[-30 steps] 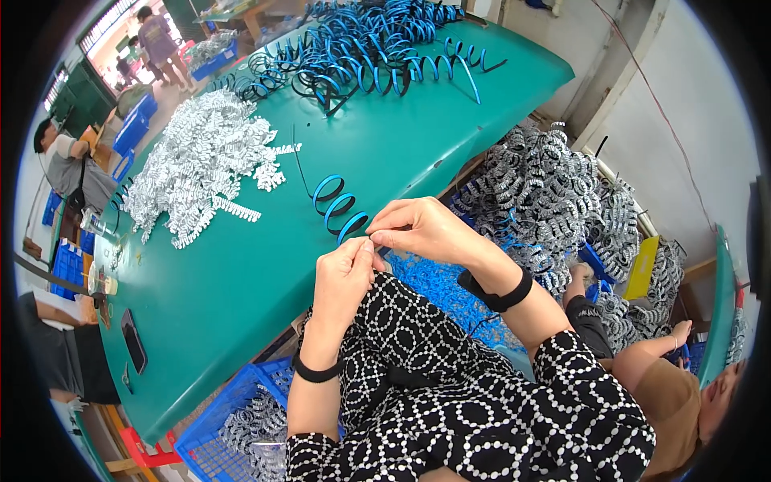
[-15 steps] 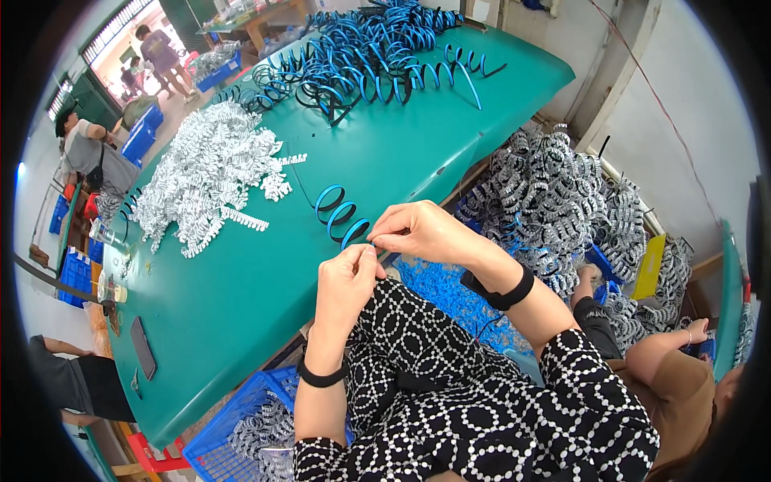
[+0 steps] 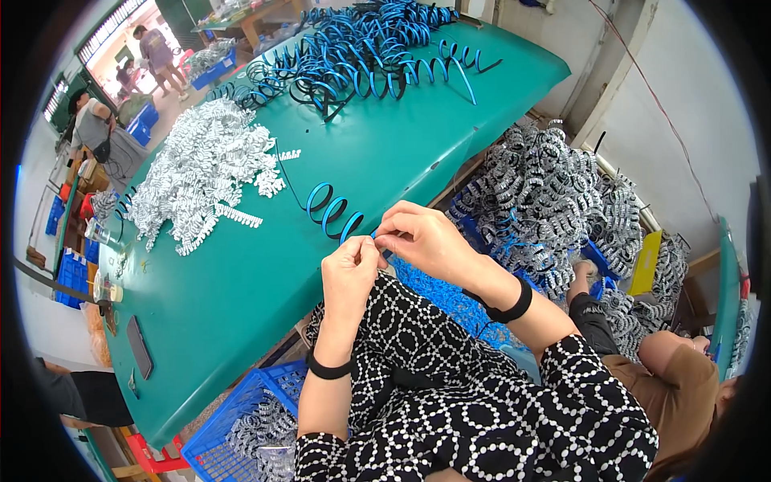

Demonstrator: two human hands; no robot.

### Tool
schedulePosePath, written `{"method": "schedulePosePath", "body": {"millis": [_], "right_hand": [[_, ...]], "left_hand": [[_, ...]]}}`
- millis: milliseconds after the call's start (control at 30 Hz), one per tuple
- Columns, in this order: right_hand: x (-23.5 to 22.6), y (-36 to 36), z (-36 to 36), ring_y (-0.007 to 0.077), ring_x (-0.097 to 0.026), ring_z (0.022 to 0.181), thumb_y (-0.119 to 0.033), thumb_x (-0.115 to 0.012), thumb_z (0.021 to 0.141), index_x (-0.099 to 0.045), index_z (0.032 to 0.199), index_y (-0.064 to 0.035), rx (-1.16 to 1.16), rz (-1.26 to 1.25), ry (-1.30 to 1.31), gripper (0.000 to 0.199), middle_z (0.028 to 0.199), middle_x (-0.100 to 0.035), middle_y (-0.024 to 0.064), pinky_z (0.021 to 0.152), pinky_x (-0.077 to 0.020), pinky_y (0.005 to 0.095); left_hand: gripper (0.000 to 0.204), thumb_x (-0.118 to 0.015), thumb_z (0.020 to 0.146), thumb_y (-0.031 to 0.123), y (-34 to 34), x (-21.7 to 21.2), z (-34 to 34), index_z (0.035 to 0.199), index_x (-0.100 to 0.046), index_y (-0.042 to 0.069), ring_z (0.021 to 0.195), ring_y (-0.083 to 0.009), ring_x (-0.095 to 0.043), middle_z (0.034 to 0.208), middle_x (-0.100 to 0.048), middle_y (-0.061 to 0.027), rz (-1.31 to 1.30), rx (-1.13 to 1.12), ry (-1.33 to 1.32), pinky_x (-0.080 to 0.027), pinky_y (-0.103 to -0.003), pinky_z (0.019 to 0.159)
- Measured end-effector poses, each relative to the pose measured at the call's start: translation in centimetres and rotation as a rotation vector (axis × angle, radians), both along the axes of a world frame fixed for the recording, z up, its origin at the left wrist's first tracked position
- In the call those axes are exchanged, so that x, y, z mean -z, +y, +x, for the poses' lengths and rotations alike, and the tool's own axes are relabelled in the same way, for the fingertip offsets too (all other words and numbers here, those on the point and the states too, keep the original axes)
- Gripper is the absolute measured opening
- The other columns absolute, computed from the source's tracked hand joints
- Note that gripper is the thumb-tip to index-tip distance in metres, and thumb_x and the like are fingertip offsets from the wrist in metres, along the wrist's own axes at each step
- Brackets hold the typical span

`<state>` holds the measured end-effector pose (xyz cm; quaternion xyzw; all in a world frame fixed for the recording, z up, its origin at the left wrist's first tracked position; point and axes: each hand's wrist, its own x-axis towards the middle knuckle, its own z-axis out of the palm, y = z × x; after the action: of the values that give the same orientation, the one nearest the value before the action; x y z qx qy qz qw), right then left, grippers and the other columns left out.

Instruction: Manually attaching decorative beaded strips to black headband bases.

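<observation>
Close together at the table's near edge, both of my hands pinch one end of a coiled blue-and-black strip point(image 3: 332, 218). My left hand point(image 3: 350, 271) has thumb and forefinger pressed together at that end. The fingertips of my right hand point(image 3: 423, 239) are closed on it just beside the left ones, and they hide the exact spot. Loose loops of the strip stretch away from my fingers over the green table point(image 3: 297, 241), ending in a thin dark tail near a heap of white toothed strips point(image 3: 197, 165).
A big pile of blue-and-black coils point(image 3: 369, 56) covers the table's far end. A phone point(image 3: 140, 347) lies at the left edge. Blue crates point(image 3: 233, 418), blue scraps point(image 3: 442, 293) and heaped silver-black coils point(image 3: 522, 185) are below. A co-worker in brown point(image 3: 671, 386) sits at right.
Both hands keep their pinch on the strip, with the right fingers shifted slightly. The coil's loops have swung a little to the left. The whole view has moved slightly.
</observation>
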<state>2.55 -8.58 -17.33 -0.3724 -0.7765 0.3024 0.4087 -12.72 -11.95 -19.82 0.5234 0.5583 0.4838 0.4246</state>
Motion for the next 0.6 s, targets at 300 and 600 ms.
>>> {"method": "schedulePosePath", "body": {"millis": [300, 600], "right_hand": [[0.0, 0.5, 1.0, 0.0291, -0.060, 0.069, -0.010, -0.060, 0.076, -0.064, 0.079, 0.0012, 0.016, 0.003, -0.184, 0.013, 0.083, -0.060, 0.0108, 0.064, -0.0484, 0.0353], [2.3, 2.8, 2.0, 0.0125, -0.056, 0.076, -0.009, -0.062, 0.075, -0.060, 0.070, 0.0006, -0.204, -0.483, 0.266, 0.011, 0.080, -0.058, 0.0033, 0.063, -0.0438, 0.0257]], "left_hand": [[0.012, -0.056, 0.084, 0.007, -0.1, 1.3, 1.9, 0.080, -0.061, -0.003, 0.045, -0.0097, -0.049, 0.054, -0.054, -0.0071, 0.283, -0.081, 0.254, -0.040, -0.026, 0.044], [0.016, -0.051, 0.089, 0.009, -0.8, 0.6, 1.5, 0.083, -0.062, -0.002, 0.053, -0.0040, -0.049, 0.062, -0.060, -0.0020, 0.201, -0.044, 0.100, -0.038, -0.019, 0.047]]}}
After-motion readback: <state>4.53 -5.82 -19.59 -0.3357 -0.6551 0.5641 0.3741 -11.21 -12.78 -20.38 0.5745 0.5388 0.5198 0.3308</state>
